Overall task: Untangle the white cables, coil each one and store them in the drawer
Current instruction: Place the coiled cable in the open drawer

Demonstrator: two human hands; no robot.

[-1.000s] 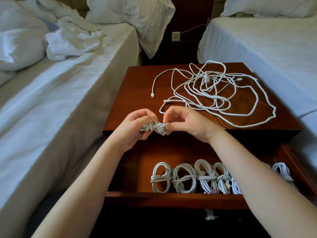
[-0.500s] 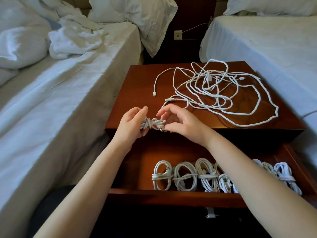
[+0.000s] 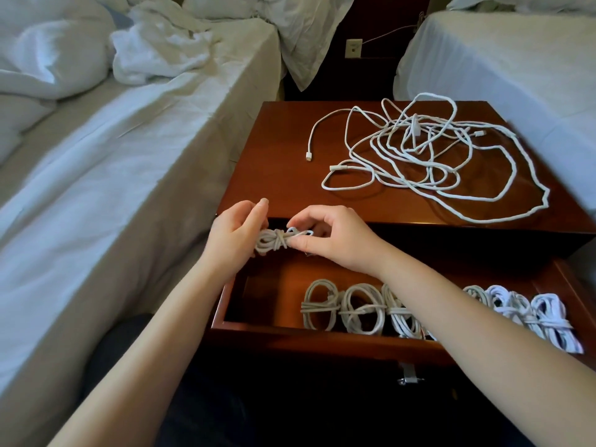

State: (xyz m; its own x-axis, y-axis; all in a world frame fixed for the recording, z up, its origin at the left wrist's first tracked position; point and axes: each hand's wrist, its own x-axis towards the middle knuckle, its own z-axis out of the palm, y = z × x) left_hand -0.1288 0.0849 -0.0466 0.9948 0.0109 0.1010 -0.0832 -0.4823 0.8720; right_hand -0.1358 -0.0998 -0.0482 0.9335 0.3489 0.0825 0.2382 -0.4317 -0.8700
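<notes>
While both hands hold it, the wrapped cable bundle (image 3: 280,239) lies sideways in the middle of the frame, long way left to right. The left hand (image 3: 237,235) grips its left end; the right hand (image 3: 337,240) pinches its right end. The open drawer (image 3: 290,337) sits just below. A row of coiled cables (image 3: 358,309) fills its middle and right, so the bare spot is under the left hand. Tangled cables (image 3: 429,153) lie on the nightstand (image 3: 274,162) at upper right.
</notes>
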